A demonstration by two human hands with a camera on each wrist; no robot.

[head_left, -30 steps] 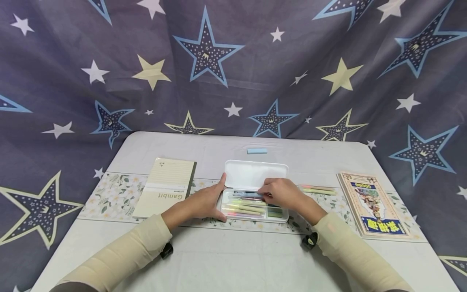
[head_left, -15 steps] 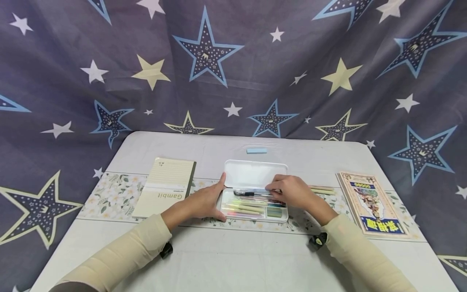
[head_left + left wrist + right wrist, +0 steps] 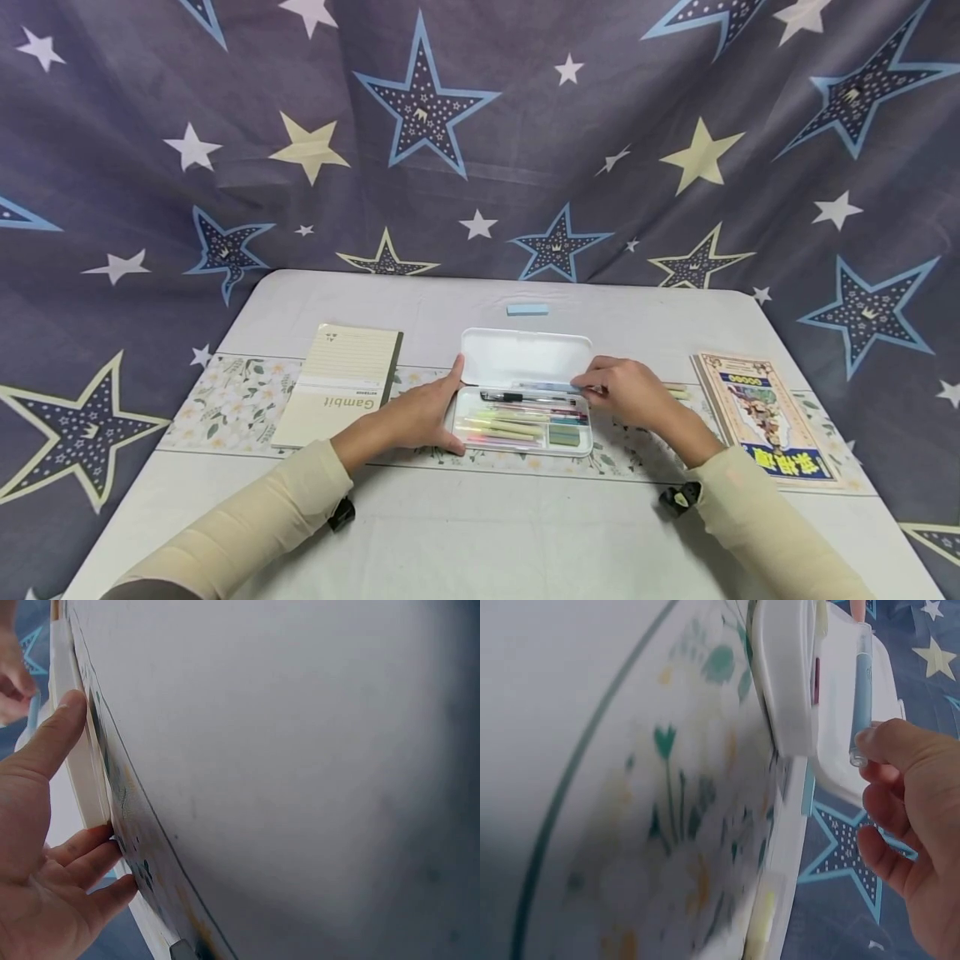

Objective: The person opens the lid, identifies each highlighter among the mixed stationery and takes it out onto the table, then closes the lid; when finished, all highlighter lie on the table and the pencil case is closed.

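Note:
A white pencil case (image 3: 525,357) lies with its lid raised at the table's middle, holding several pens and highlighters (image 3: 502,425). My left hand (image 3: 416,414) rests against its left end, thumb along the front wall (image 3: 84,780) and the other fingers by the corner. Between the thumb and fingers of my right hand (image 3: 630,393) is one end of a light blue pen (image 3: 862,690) with clear ends. That pen lies level over the case's back edge, near the hinge. A black-gripped clear pen (image 3: 517,398) sits in the case just in front of it.
To the left lies a Gambit notebook (image 3: 341,387); to the right, a stack of comic books (image 3: 768,417). A blue block (image 3: 527,310) is behind the case. More highlighters (image 3: 677,390) lie partly hidden beyond my right hand. A starry curtain (image 3: 480,167) hangs behind the table.
My right hand has moved right from over the case to its right end, drawing the light blue pen along. The black-gripped pen has come into view. My left hand has stayed put.

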